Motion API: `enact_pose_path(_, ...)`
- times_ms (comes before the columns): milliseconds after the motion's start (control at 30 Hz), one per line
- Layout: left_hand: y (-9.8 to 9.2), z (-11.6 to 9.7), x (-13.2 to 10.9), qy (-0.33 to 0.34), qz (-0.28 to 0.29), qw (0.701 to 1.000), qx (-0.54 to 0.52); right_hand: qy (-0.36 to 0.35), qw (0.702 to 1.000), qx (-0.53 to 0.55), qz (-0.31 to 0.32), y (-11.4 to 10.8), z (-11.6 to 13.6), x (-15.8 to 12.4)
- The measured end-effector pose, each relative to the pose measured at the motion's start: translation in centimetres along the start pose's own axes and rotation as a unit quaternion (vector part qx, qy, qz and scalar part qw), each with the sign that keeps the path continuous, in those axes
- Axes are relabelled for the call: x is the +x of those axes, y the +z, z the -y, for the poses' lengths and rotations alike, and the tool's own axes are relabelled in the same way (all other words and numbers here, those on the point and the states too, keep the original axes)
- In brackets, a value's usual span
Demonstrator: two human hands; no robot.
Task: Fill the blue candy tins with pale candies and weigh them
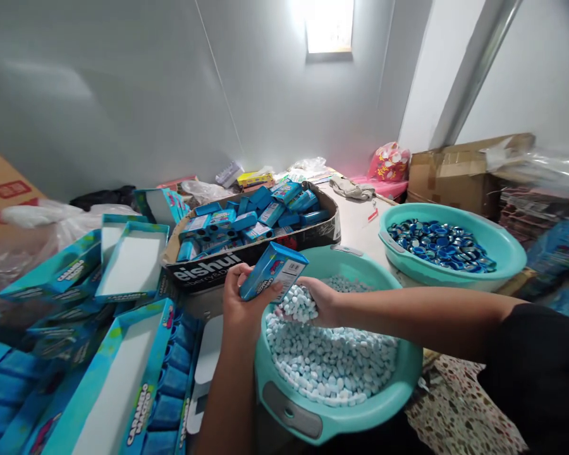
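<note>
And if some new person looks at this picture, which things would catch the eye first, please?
Probably the turquoise basin in front of the person, full of pale pieces. Above it, the right hand cups a heap of them close to a blue box, held in the fingers of the left hand. Farther right, a second basin holds shiny dark-blue caps.

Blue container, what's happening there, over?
Left hand holding blue container, tilted. Right hand cupping pale pellets beside it, above teal basin. Carton just beyond, not blocking hands.
</note>
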State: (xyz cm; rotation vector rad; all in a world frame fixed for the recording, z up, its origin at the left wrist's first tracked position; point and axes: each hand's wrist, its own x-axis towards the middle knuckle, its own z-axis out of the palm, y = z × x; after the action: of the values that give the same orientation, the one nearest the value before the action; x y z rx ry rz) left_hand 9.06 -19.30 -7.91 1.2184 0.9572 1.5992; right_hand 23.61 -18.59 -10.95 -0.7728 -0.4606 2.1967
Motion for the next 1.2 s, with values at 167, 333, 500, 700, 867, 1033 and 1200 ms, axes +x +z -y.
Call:
enact_pose_path(167, 0.4, -0.4, -0.4, -0.026, -0.011, 1.0, 0.004, -0.024, 0.999, -0.027, -0.041, 0.6, 0.9, -0.4)
enact_pose_path(333, -0.4, -0.5, 0.3, -0.069, -0.098, 0.979, -0.163, -0.023, 0.997, 0.021, -0.077, 0.7, 1.8, -0.6)
enact_pose_path(500, -1.5, -0.8, 0.8, -0.118, -0.11, 0.944, -0.287, -0.062, 0.99, 0.048, -0.117, 0.5, 2.5, -0.7)
enact_pose_path(700, -0.7, -1.5, 0.0, -0.118, -0.095, 0.93, -0.334, -0.092, 0.987, 0.065, -0.114, 0.9, 3.4, -1.2)
enact_pose_path(867, -0.2, -1.8, -1.1, -0.176, -0.018, 0.934, -0.31, -0.136, 0.983, 0.078, -0.099, 1.4, 4.3, -1.5)
enact_pose_path(1033, 0.5, -1.7, -1.8, -0.237, 0.155, 0.949, -0.138, -0.172, 0.975, 0.106, -0.096, 1.8, 6.0, -2.1)
enact_pose_path(1200, 0.9, -1.9, -2.1, -0.232, 0.336, 0.912, 0.046, -0.212, 0.962, 0.139, -0.096, 3.5, 7.7, -3.6)
